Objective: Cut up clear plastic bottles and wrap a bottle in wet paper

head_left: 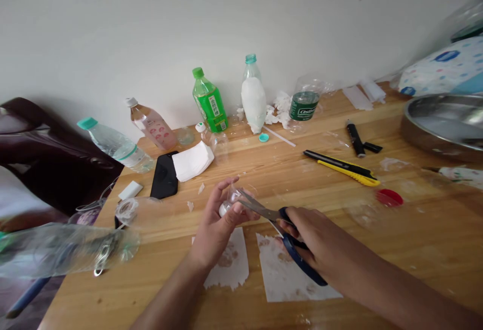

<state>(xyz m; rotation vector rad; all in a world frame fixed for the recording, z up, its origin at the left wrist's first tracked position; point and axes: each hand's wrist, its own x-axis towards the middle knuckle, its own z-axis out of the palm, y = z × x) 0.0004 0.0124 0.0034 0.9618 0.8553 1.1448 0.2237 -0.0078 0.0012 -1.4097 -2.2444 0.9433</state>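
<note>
My left hand (219, 224) grips a small clear plastic bottle top (234, 195) with a white cap (224, 208), held above the table. In my right hand (315, 234) is a pair of scissors (266, 211) with dark blue handles. The scissor blades are parted and reach the clear plastic beside my left fingers; whether they touch its edge I cannot tell. Beneath my hands lie two torn, stained white paper pieces, one on the left (236, 264) and one on the right (281, 282).
Along the wall stand a pink drink bottle (153, 126), a green bottle (209, 103), a white-wrapped bottle (253, 101) and a cut bottle (304, 103). A yellow utility knife (343, 168), black marker (354, 139) and metal basin (422, 129) lie right. A phone (165, 175) and tissues (193, 161) are left.
</note>
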